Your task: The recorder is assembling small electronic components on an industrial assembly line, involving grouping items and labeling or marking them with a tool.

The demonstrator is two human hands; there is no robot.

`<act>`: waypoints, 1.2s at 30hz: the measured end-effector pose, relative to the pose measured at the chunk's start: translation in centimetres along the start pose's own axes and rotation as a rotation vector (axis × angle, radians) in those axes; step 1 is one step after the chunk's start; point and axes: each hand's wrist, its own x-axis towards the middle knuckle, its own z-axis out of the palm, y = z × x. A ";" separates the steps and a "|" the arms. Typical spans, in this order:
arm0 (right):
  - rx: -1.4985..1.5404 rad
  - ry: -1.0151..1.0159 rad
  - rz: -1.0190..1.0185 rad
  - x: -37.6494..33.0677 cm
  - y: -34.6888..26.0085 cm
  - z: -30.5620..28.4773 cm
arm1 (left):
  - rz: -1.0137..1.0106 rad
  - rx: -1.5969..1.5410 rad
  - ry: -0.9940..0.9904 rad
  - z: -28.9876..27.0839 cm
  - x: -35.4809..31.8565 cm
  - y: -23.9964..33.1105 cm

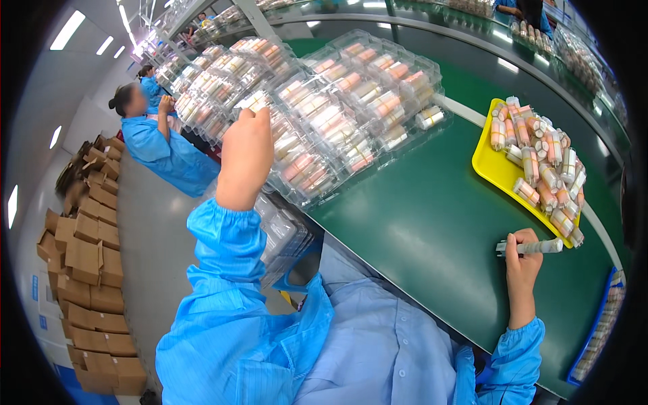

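Observation:
My left hand (246, 155) is raised over the left end of the green table (432, 223), fingers closed on the edge of a clear plastic tray (260, 101) in the stack of filled clear trays (337, 115). My right hand (523, 260) rests on the table near its front edge, shut on a small wrapped tube (540, 247) lying sideways. Just beyond that hand sits a yellow tray (489, 165) heaped with several pale orange and white tubes (543, 158).
Empty clear trays (287, 233) are stacked below the table's left edge. Cardboard boxes (88, 256) are piled on the floor at left. Two people in blue coats (158, 145) work further along the line. A blue bin (597, 331) stands at right.

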 end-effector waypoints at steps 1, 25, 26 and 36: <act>-0.011 -0.001 0.005 0.0 0.0 -0.1 | 0.007 0.023 -0.083 0.6 0.7 -0.2; -0.025 -0.001 -0.135 0.2 0.4 0.2 | 0.328 -0.733 0.388 1.2 -2.0 10.3; -0.033 -0.009 -0.117 0.4 0.3 0.2 | 0.389 -0.867 0.342 1.8 -1.8 13.2; -0.005 -0.025 -0.018 0.2 -0.2 -0.2 | 0.540 -0.927 0.090 11.2 4.6 35.8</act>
